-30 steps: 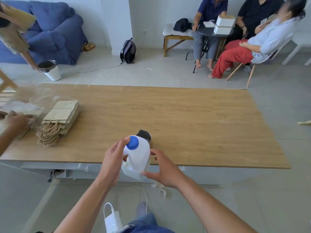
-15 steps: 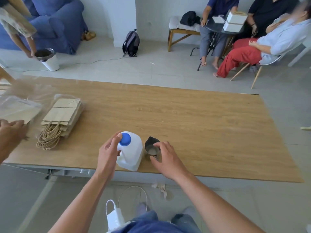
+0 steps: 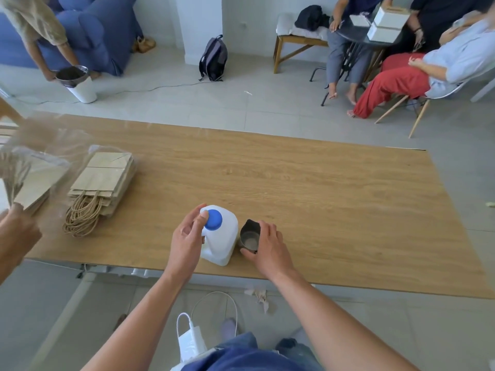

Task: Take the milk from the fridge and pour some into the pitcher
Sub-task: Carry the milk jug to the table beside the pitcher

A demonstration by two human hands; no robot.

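Observation:
A white plastic milk jug (image 3: 223, 241) with a blue cap (image 3: 213, 219) stands upright near the front edge of the wooden table (image 3: 308, 199). My left hand (image 3: 187, 238) wraps the jug's left side, thumb and fingertips touching the cap. Just right of the jug stands a small dark metal pitcher (image 3: 249, 236), spout pointing away, with a pale layer at its bottom. My right hand (image 3: 267, 249) curls around the pitcher's right and near side.
A stack of brown paper bags (image 3: 103, 180) with rope handles lies at the table's left, beside clear plastic held by another person's hand (image 3: 16, 234). Seated people (image 3: 401, 76) and chairs are beyond the table. A white paper bag (image 3: 191, 341) sits on the floor by my legs.
The jug went from held in both hands at the table's edge to standing on the table. My right hand left the jug and moved onto the pitcher. My left fingers reached the cap.

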